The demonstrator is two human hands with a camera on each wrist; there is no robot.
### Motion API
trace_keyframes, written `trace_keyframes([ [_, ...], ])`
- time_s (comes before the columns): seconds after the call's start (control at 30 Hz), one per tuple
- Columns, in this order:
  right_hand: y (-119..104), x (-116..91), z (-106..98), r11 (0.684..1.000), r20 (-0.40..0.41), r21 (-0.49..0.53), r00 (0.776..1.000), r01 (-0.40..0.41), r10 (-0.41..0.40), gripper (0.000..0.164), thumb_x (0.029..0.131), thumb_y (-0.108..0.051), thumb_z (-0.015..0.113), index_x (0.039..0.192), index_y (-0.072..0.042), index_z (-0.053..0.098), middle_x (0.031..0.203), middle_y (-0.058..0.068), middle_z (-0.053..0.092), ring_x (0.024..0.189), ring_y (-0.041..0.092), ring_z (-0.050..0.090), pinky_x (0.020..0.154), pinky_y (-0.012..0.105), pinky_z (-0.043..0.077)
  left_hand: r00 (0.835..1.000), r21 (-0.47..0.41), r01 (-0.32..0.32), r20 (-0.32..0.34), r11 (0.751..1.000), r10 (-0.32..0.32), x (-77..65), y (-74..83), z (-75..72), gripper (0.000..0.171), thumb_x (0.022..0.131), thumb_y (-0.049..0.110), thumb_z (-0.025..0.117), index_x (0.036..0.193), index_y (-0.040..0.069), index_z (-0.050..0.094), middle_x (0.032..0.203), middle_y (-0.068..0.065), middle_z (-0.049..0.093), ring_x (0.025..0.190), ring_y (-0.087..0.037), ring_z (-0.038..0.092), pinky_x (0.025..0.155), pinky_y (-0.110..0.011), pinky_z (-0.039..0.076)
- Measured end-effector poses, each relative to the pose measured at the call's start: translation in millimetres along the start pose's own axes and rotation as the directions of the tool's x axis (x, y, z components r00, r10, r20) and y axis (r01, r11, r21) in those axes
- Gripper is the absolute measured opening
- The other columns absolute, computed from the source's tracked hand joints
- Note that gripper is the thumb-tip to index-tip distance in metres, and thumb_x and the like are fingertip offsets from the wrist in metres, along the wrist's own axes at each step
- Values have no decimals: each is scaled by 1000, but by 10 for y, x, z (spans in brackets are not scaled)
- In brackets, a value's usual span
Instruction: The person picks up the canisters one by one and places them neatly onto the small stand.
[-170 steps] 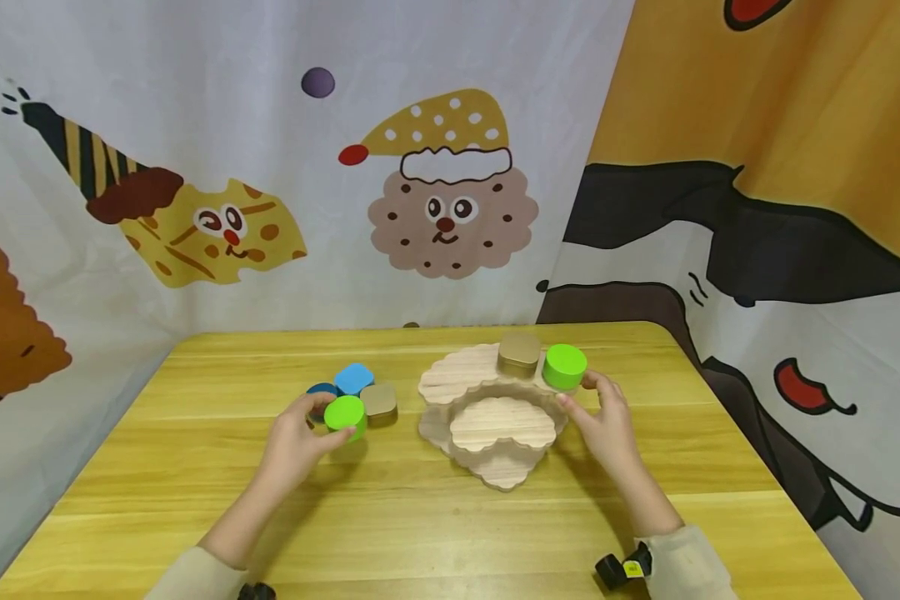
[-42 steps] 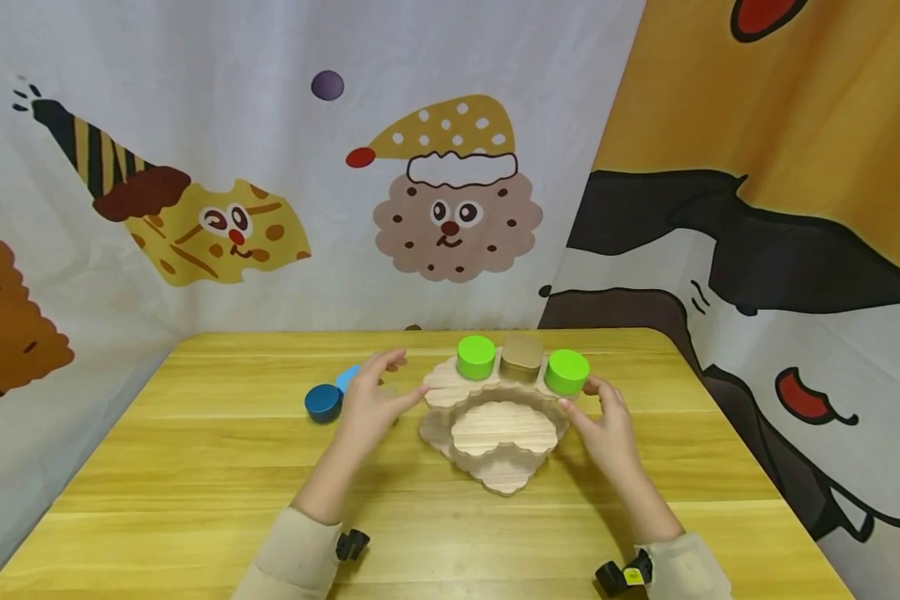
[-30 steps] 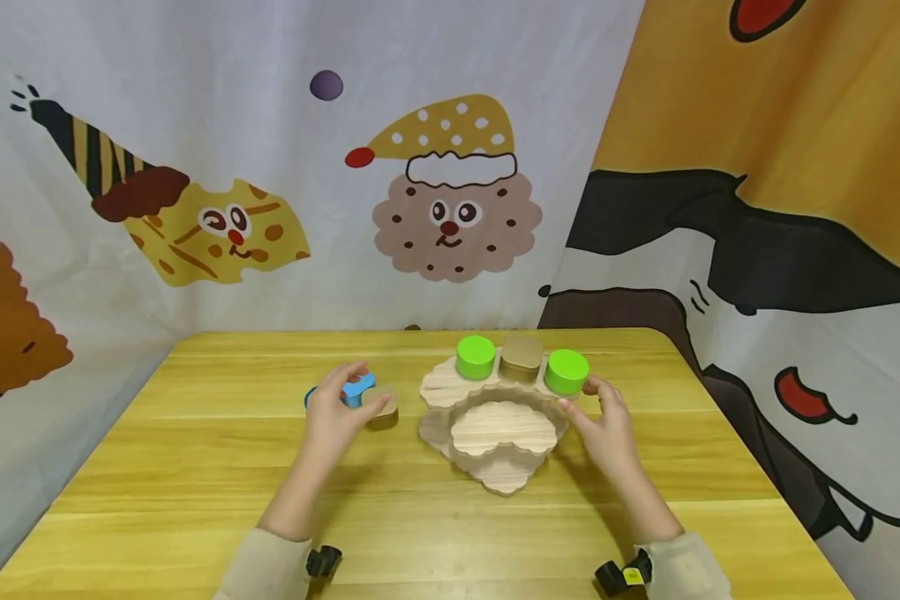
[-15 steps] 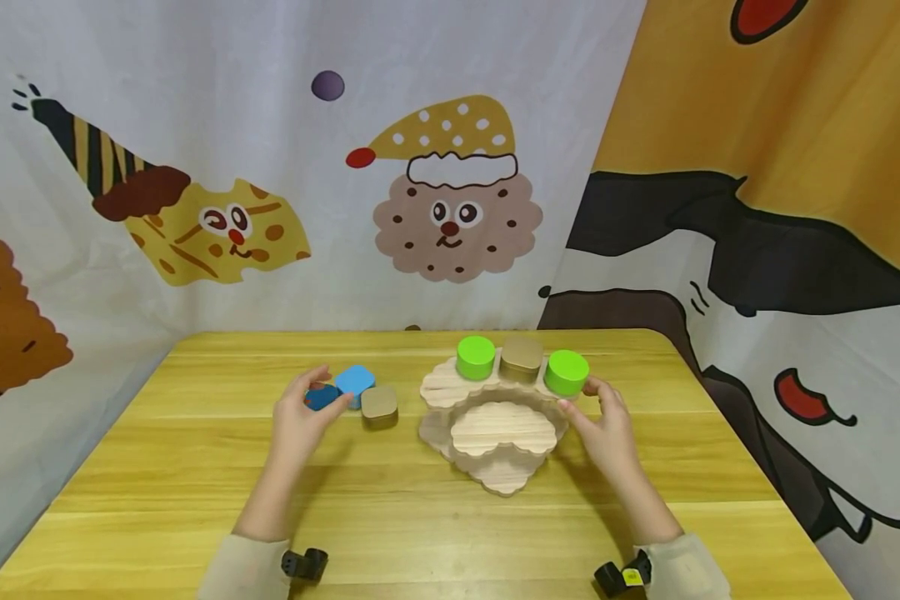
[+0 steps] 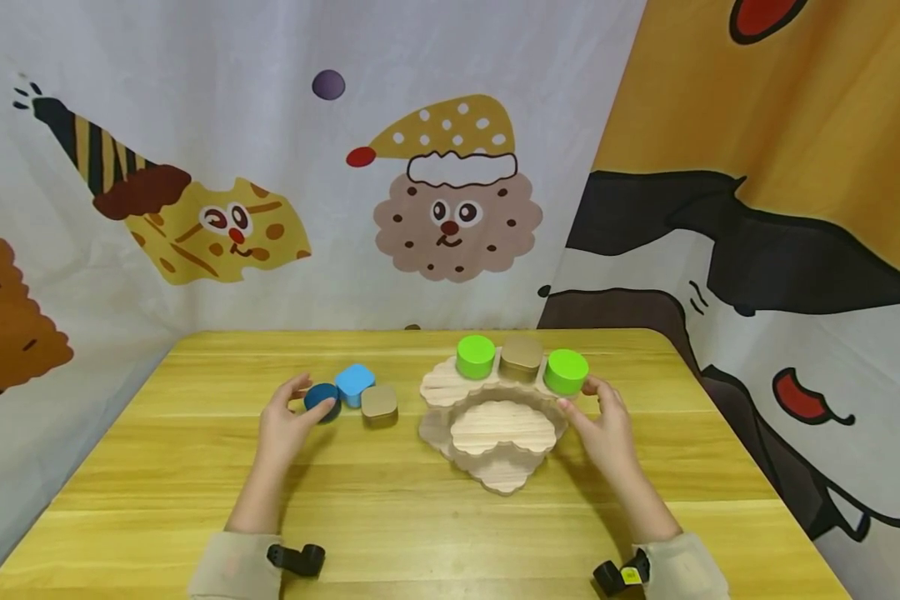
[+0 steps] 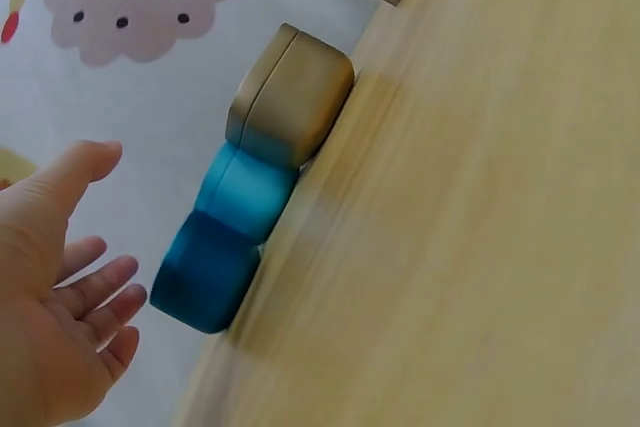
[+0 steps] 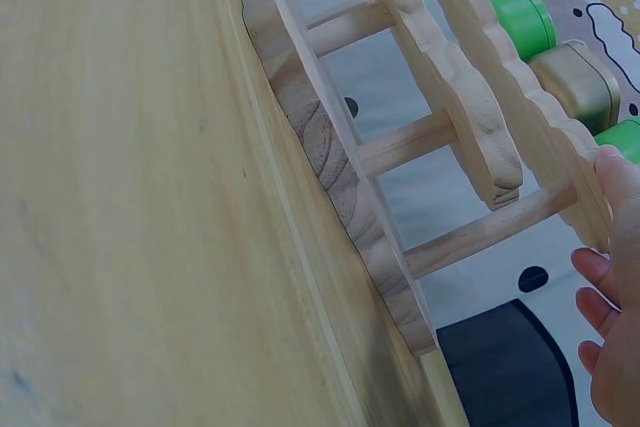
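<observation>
My left hand (image 5: 279,429) reaches around a dark blue round tin (image 5: 324,392), thumb in front and fingers to its left. In the left wrist view a gap shows between that hand (image 6: 60,287) and the dark blue tin (image 6: 205,275). Touching its neighbour stands a light blue squarish tin (image 5: 356,381), then a gold squarish tin (image 5: 380,403). With thumb and fingers my right hand (image 5: 607,421) holds the right end of the upper tier of a scalloped wooden stand (image 5: 504,423). On that tier sit two green round tins (image 5: 476,357) with a gold tin (image 5: 521,358) between them.
The stand's lower tiers (image 7: 450,97) bear nothing and are joined by round wooden posts (image 7: 490,232). A yellow wooden table (image 5: 450,533) carries everything. Behind its far edge hangs a cartoon-printed curtain (image 5: 270,125).
The green tin once in my left hand now stands at the left of the upper tier. My left hand has since moved back left to the dark blue tin. My right hand stays put.
</observation>
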State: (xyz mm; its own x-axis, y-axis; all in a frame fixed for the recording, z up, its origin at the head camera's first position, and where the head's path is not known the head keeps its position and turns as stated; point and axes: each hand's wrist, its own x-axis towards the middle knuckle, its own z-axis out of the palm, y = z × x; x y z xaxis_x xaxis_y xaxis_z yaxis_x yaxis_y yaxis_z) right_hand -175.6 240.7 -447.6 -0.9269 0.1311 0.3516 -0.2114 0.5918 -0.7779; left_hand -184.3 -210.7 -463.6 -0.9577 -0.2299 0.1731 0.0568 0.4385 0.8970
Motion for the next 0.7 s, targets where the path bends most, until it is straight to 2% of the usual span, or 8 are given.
trace_keyframes([
  [0.2,-8,2,-1,1000,7,4,1000,-1,1,59,87,-29,72,128,7,49,116,22,51,114,36,43,102,56,30,1000,0,5,6,1000,-5,15,-103,-5,68,83,19,77,138,-5,44,131,-23,51,119,-35,44,97,-48,37],
  [0.43,-5,14,1,1000,5,6,1000,2,-2,60,87,-30,72,128,8,49,116,22,51,114,37,43,102,55,30,996,2,66,55,998,-66,73,-194,9,73,85,26,75,142,-3,40,136,-21,46,123,-35,42,97,-46,40],
  [0.7,-21,8,-6,1000,17,7,1000,-17,17,61,88,-31,71,129,8,47,117,22,50,115,37,43,103,56,30,991,27,100,87,995,-102,111,-256,38,76,85,27,75,143,-4,37,139,-23,43,124,-37,40,102,-47,33],
])
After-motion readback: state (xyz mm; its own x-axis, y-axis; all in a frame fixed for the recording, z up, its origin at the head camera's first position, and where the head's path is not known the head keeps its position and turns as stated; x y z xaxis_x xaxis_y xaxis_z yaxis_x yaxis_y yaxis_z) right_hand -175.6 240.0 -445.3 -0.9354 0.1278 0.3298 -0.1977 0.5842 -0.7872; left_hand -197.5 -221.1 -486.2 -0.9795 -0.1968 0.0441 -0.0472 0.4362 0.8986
